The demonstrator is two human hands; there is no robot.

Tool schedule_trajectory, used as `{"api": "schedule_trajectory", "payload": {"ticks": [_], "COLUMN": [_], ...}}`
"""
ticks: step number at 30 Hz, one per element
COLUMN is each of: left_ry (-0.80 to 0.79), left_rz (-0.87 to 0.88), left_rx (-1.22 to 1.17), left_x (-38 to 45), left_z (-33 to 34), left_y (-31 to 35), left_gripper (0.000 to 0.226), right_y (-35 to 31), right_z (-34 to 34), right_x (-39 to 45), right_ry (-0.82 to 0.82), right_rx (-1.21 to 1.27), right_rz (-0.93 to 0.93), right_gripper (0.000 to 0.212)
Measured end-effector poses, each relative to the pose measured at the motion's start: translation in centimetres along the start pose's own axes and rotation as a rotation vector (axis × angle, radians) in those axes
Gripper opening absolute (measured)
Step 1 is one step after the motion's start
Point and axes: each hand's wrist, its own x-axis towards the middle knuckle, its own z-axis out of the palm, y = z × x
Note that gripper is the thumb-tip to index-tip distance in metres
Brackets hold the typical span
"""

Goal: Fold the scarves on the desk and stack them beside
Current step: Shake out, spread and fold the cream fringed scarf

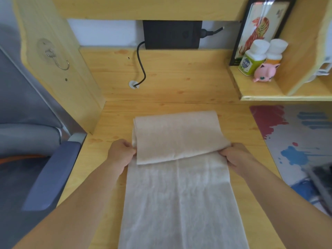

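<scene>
Both hands pinch the folded-over end of a long beige scarf (pixel 179 177) on the wooden desk (pixel 170 78): the left hand (pixel 121 155) has curled fingers closed on its left edge, the right hand (pixel 237 157) on its right edge. The scarf runs from mid-desk down toward the person. Two white-capped bottles (pixel 260 54) stand on a side shelf beside a pink toy (pixel 265 71); their labels are too blurred to read. A paint-splash mat (pixel 296 137) lies to the right
</scene>
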Motion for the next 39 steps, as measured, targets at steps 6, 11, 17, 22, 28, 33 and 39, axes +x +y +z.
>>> {"api": "schedule_trajectory", "payload": {"ticks": [6, 11, 17, 22, 28, 33, 39], "left_ry": [0.264, 0.175, -0.070, -0.068, -0.199, -0.235, -0.145], "left_rz": [0.564, 0.866, 1.054, 0.992, 0.760, 0.730, 0.884], "left_rx": [0.291, 0.713, 1.107, 0.998, 1.102, 1.081, 1.080], "left_x": [-7.0, -9.7, -11.2, -8.7, -4.7, -4.8, -6.3], "left_z": [-1.0, 0.1, 0.8, 4.4, 8.2, 7.5, 7.3], "left_y": [-3.3, -9.3, -8.9, -2.3, -3.0, -1.3, -5.5], "left_gripper": [0.018, 0.016, 0.054, 0.047, 0.083, 0.072, 0.070], "right_y": [-0.1, -2.0, -18.2, -24.2, -24.2, -16.9, -0.3], "right_z": [0.6, 3.9, 6.0, 5.9, 5.4, 5.8, 3.6], "right_x": [-0.7, -0.9, -0.8, 0.5, 0.1, -1.1, 0.5], "right_ry": [0.217, -0.078, 0.217, 0.219, 0.347, 0.467, -0.256], "right_rx": [-1.214, -1.504, -1.213, -1.339, -1.327, -1.434, -1.401], "right_rz": [-0.887, -1.172, -0.862, -0.980, -1.088, -1.421, -0.775], "right_gripper": [0.093, 0.042, 0.024, 0.022, 0.028, 0.052, 0.089]}}
